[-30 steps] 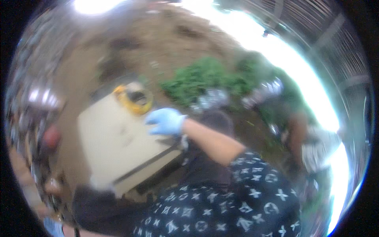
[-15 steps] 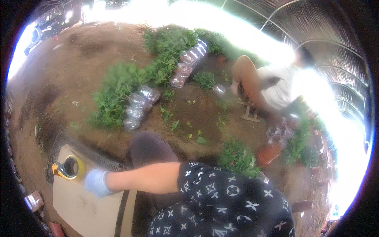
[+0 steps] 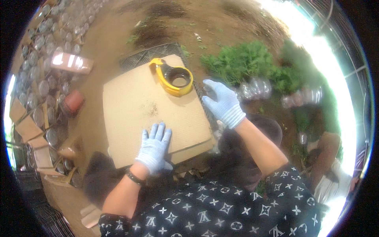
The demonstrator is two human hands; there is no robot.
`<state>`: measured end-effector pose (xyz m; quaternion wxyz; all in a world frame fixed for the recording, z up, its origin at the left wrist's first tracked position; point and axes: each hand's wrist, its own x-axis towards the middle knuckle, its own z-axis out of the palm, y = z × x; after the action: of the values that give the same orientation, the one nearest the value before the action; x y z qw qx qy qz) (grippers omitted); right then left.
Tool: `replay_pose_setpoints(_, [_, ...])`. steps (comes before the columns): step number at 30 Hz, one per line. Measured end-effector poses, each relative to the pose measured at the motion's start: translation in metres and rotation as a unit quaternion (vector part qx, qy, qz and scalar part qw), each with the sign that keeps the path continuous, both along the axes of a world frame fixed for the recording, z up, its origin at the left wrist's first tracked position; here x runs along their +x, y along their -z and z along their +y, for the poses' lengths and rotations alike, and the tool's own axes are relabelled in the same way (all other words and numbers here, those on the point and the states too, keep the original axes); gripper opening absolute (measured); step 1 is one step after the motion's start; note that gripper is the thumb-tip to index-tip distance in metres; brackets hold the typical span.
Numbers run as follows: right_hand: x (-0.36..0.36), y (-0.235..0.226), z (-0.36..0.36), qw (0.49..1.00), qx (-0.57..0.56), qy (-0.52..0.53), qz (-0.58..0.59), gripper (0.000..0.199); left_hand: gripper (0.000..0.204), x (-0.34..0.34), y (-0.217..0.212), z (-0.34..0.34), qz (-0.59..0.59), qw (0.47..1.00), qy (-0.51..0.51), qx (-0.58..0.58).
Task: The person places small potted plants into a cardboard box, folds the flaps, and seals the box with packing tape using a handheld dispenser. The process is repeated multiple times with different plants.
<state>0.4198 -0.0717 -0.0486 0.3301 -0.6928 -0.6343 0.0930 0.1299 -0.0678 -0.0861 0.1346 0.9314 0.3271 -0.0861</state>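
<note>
We pressed our left hand [image 3: 154,147] flat, fingers spread, on the cardboard sheet [image 3: 138,106]; our right hand [image 3: 222,103] hovered open-fingered at its right edge, near the yellow tape dispenser [image 3: 173,78].

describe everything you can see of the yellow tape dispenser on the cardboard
The yellow tape dispenser lies flat near the far edge of the cardboard sheet. It looks like plastic: a round yellow ring around a dark roll with an open core, and a short yellow handle pointing toward the far left. Neither gloved hand touches it; the right hand is nearest, at the sheet's right edge, and the left hand presses the near edge.
</note>
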Motion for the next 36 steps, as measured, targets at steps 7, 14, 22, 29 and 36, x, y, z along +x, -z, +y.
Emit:
replay_pose_setpoints(7, [-0.061, -0.009, 0.078, 0.961, -0.186, -0.054, -0.197, 0.053, 0.048, 0.000, 0.000, -0.006, -0.106, 0.984, 0.028, 0.142])
replay_pose_setpoints(14, [-0.068, -0.013, 0.113, 0.955, -0.225, -0.042, -0.190, 0.048, 0.054, -0.003, -0.034, 0.006, -0.005, 0.997, 0.038, -0.067])
replay_pose_setpoints(22, [0.035, -0.019, 0.262, 0.954, -0.192, -0.044, -0.225, 0.040, 0.030, -0.002, -0.043, 0.035, -0.017, 0.978, -0.038, -0.205])
replay_pose_setpoints(29, [0.047, 0.081, 0.337, 0.931, -0.186, -0.091, -0.302, 0.031, 0.013, -0.004, -0.046, 0.035, -0.045, 0.984, -0.059, -0.161])
replay_pose_setpoints(36, [0.057, 0.090, 0.327, 0.978, -0.161, -0.028, -0.126, 0.042, 0.018, -0.010, -0.056, 0.044, -0.135, 0.975, -0.061, -0.167])
